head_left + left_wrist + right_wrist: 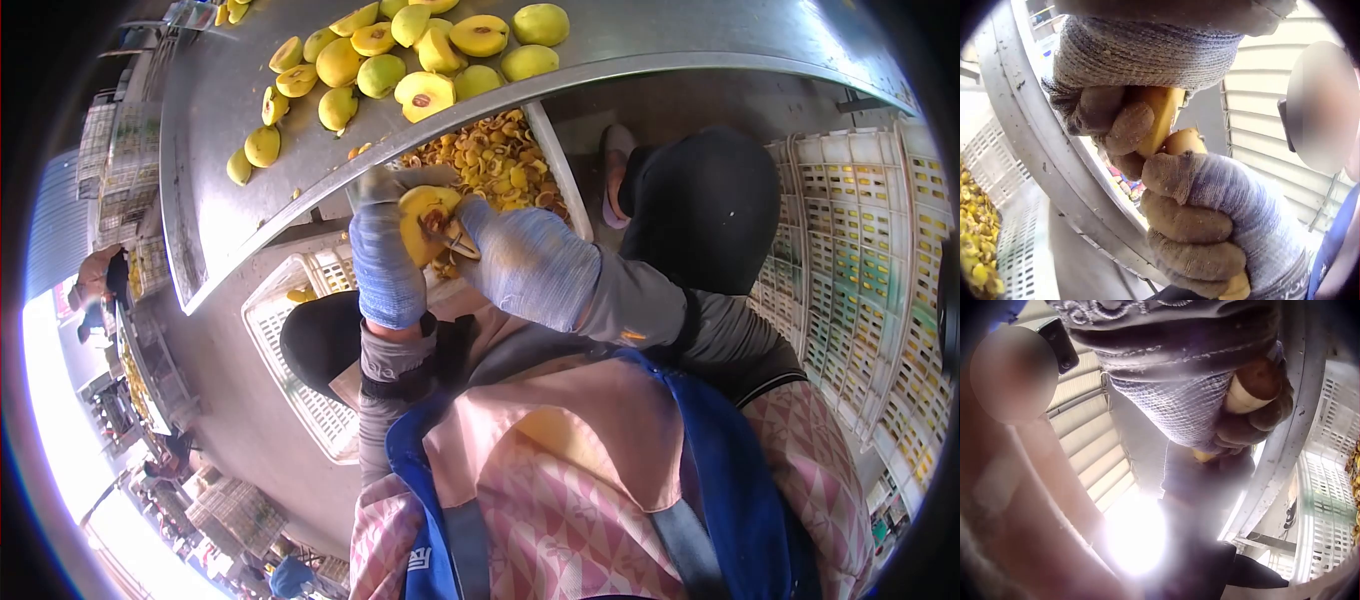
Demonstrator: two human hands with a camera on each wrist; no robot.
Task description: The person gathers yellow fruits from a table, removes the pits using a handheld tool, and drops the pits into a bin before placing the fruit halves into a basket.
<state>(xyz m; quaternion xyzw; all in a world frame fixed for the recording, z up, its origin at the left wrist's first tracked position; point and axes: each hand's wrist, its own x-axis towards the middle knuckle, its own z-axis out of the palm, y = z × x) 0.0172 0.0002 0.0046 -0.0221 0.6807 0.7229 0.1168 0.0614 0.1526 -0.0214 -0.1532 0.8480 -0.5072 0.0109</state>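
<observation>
In the head view, my gloved left hand [388,262] holds a halved yellow peach [412,228], its cut face with the reddish-brown pit hollow turned to the right hand. My gloved right hand [525,262] grips a pitting tool whose curved metal end [462,246] lies against that cut face. From the right wrist, the tool's pale round handle end [1257,384] sticks out of the fist. The left wrist view shows both gloves close together, the left fingers [1130,128] curled round the peach [1163,115]. Most of the handle is hidden in the right glove.
Whole and halved peaches [380,75] lie on the metal table [225,125], whose raised edge runs just beyond my hands. Below it sits a crate of orange-brown fruit scraps [500,165]. White crates [840,230] are stacked at right; another crate [272,330] stands by my left knee.
</observation>
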